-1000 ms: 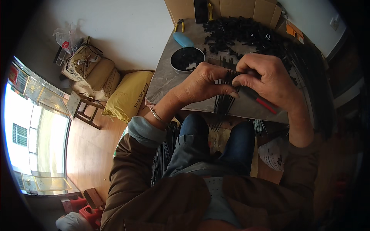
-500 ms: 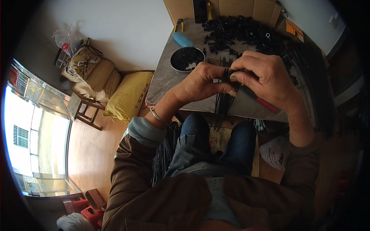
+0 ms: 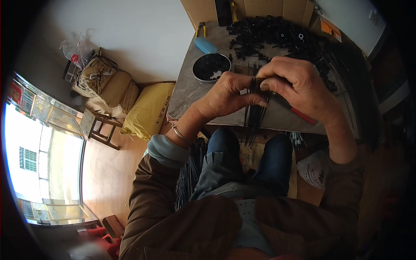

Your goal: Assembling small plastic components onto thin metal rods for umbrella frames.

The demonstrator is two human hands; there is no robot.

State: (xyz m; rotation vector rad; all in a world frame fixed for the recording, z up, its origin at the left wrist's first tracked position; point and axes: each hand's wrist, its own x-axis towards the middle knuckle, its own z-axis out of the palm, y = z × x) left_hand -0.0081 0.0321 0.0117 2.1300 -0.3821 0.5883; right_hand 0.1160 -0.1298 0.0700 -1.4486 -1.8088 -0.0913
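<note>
The biggest thing is the grey worktop (image 3: pixel 184 99). Down its right side lies a dark heap of long thin sticks (image 3: pixel 357 93), and across the back is a big pile of small black bits (image 3: pixel 260 34). Both are loose, so I think a lot of the work is left. What is done is hard to tell: I can see no finished heap. The job looks partway, with one bunch in hand.

That bunch of thin black sticks (image 3: pixel 253 116) is right in the grip, over the worktop's front edge. Its tips poke up above the hands and its long ends hang down toward the knees. The left hand (image 3: pixel 227 95) pinches the bunch between thumb and fingers. The right hand (image 3: pixel 297 84) has its thumb and finger close together, touching the bunch near the top. I cannot tell if that narrow grip has something tiny in it.

A bowl (image 3: pixel 203 81) with black bits stands left of the bunch. A red handle (image 3: pixel 303 116) lies below the right hand.
</note>
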